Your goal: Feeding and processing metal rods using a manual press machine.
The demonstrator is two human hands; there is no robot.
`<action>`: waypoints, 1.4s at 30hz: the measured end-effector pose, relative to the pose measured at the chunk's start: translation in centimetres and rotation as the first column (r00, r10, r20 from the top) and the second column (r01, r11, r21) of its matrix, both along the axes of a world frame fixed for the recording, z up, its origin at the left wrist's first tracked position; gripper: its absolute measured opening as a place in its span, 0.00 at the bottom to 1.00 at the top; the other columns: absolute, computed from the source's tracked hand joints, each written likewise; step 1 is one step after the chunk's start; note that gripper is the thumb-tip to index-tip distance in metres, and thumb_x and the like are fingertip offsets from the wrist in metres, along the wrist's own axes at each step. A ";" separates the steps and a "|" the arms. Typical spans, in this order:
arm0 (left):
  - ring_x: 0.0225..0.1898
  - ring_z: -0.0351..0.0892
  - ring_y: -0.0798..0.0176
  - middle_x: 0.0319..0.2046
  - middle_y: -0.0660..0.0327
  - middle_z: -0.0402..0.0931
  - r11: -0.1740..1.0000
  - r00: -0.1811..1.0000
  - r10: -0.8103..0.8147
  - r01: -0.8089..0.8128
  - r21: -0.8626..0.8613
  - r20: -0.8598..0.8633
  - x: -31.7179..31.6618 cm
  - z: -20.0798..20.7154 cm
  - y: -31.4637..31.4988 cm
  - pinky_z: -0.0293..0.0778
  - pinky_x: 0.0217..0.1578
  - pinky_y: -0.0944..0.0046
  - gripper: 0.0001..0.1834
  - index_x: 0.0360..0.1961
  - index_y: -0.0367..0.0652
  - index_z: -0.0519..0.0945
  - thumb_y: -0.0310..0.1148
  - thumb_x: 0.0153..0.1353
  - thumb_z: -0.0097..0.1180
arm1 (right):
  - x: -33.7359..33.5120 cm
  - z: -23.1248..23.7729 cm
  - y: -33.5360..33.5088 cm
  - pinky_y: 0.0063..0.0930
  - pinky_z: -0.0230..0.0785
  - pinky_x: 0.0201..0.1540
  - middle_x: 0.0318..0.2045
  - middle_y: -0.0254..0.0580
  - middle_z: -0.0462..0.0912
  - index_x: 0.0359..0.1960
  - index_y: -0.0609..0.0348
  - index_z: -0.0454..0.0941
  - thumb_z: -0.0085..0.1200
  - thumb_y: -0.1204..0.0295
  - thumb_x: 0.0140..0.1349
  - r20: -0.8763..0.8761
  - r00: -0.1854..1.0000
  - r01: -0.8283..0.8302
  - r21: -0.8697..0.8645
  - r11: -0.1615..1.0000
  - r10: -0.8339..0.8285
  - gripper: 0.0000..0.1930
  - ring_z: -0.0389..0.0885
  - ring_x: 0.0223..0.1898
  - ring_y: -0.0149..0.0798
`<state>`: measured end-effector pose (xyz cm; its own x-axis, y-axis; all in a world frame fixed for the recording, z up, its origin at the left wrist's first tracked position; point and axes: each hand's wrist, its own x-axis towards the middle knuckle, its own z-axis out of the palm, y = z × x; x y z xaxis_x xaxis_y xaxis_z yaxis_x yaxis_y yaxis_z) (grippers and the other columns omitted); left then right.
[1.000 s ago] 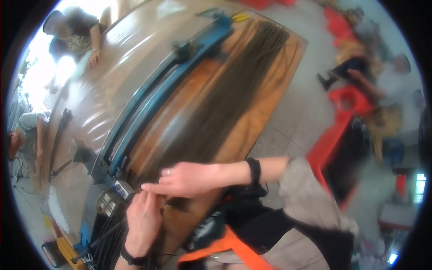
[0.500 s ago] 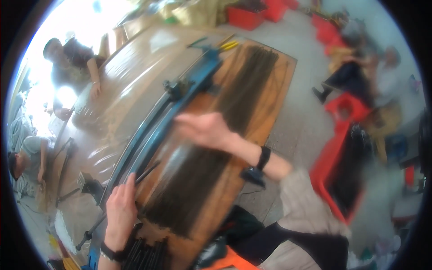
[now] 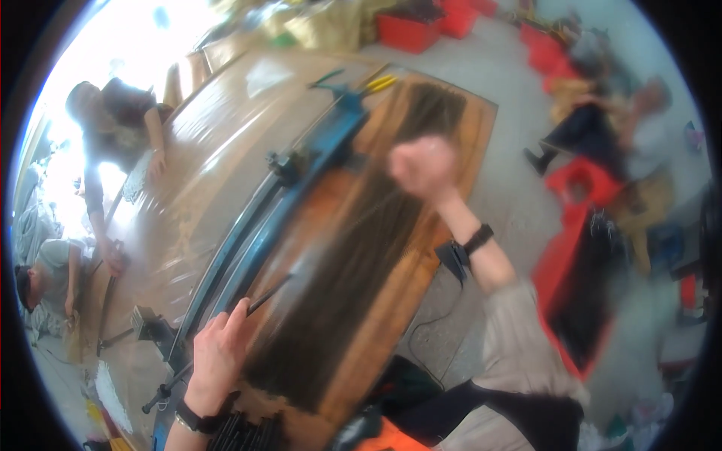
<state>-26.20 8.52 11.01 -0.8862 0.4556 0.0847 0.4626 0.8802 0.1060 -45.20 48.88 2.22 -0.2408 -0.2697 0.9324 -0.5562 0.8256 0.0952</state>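
The left hand (image 3: 216, 357) grasps a dark rod (image 3: 268, 294), which juts beyond its fingers (image 3: 240, 310) toward the bundle (image 3: 323, 316) on the worktop (image 3: 359, 368). The blurred right hand (image 3: 425, 167) is nearer the worktop's far right corner; whether its fingers grasp anything, I cannot tell.

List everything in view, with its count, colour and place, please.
Wooden board: one, orange-brown, centre
Laid rods: many, dark, on wooden board
Held rod: one, dark, in left hand
Metal fixture: one, blue, left of laid rods
Tool: one, yellow-handled, at metal fixture's far end
Plastic sheeting: count unclear, clear, left of metal fixture
Tubes: several, black, lower edge
Bins: several, red, top and right
Other people: three or more, mixed clothing, both sides
Wristbands: two, black, one per wrist
Left hand: one, bare, lower left
Right hand: one, blurred, over wooden board
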 end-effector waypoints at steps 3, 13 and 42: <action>0.32 0.77 0.53 0.27 0.56 0.72 0.998 1.000 -0.027 0.027 -0.048 0.009 0.4 -1.1 0.0 0.75 0.32 0.55 0.20 0.56 0.43 0.75 0.26 0.61 0.56 | 0.3 -1.3 -1.7 0.32 0.64 0.22 0.14 0.32 0.72 0.19 0.45 0.76 0.61 0.67 0.55 0.000 0.991 -0.135 -0.062 0.989 0.136 0.09 0.72 0.17 0.35; 0.35 0.77 0.50 0.30 0.52 0.74 0.998 0.997 0.062 -0.061 -0.031 0.036 0.4 -1.4 -1.4 0.75 0.36 0.53 0.25 0.58 0.42 0.73 0.20 0.58 0.54 | 6.8 -1.3 -12.7 0.28 0.73 0.36 0.27 0.34 0.81 0.55 0.52 0.77 0.59 0.61 0.65 0.609 0.503 -0.612 -0.250 0.750 0.614 0.19 0.79 0.33 0.35; 0.31 0.73 0.52 0.28 0.55 0.70 0.939 0.877 0.319 -0.343 -0.002 -0.358 13.5 2.9 -12.3 0.72 0.32 0.57 0.24 0.57 0.46 0.77 0.19 0.58 0.54 | 12.7 -0.1 -27.5 0.27 0.67 0.27 0.23 0.32 0.73 0.53 0.50 0.80 0.55 0.65 0.67 0.178 0.743 -0.618 -0.186 0.764 0.645 0.15 0.72 0.25 0.31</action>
